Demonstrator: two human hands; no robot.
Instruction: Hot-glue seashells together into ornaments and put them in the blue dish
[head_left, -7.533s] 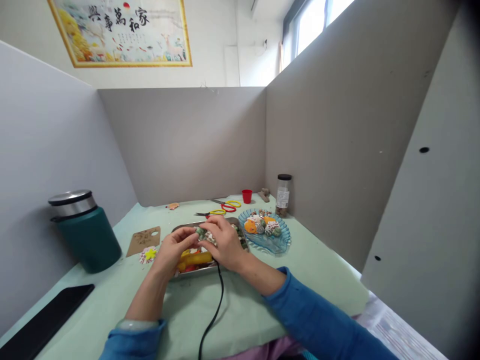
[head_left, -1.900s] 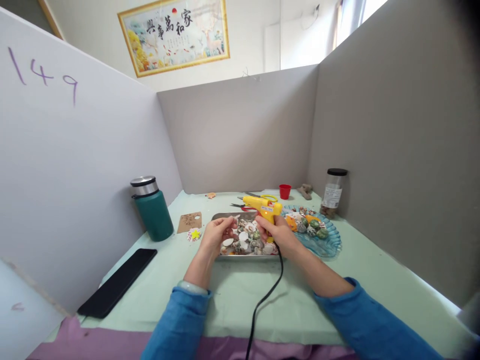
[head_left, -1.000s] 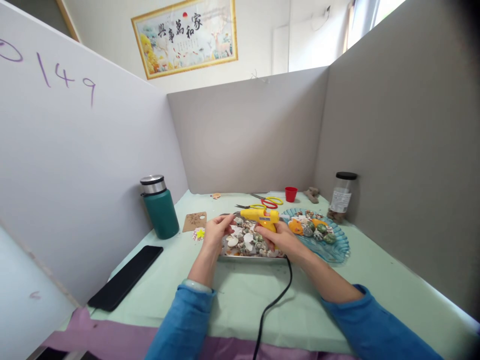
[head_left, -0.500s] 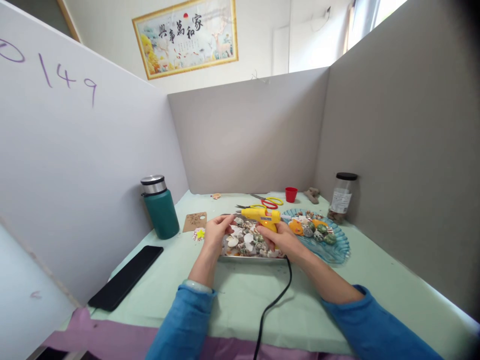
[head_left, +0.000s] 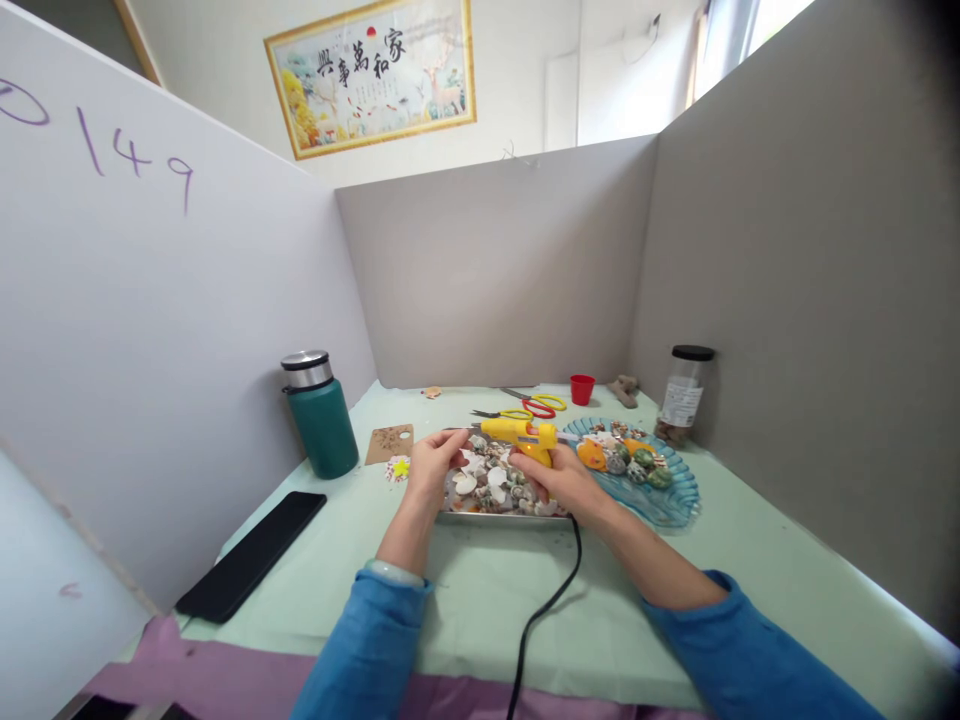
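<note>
My right hand (head_left: 559, 478) is wrapped round the handle of a yellow glue gun (head_left: 525, 434), its nozzle pointing left and a clear stick showing at its back. A black cord (head_left: 551, 600) hangs from it to the table's front. My left hand (head_left: 436, 465) is closed, thumb and fingertips together near the nozzle; what it pinches is too small to make out. Under both hands lies a metal tray (head_left: 499, 518) filled with shells. Left of the tray are a brown card (head_left: 390, 443) and a small piece with a yellow star (head_left: 400, 468).
A blue glass plate (head_left: 682, 500) with shells and stones lies to the right, near a black-lidded jar (head_left: 682, 395). Scissors (head_left: 544, 404) and a red cup (head_left: 582, 389) are behind. A green bottle (head_left: 322, 420) and a black phone-like slab (head_left: 255, 555) sit left. Grey partitions (head_left: 495, 280) surround the table.
The glue gun and my right hand have shifted very slightly left. My left hand holds its place.
</note>
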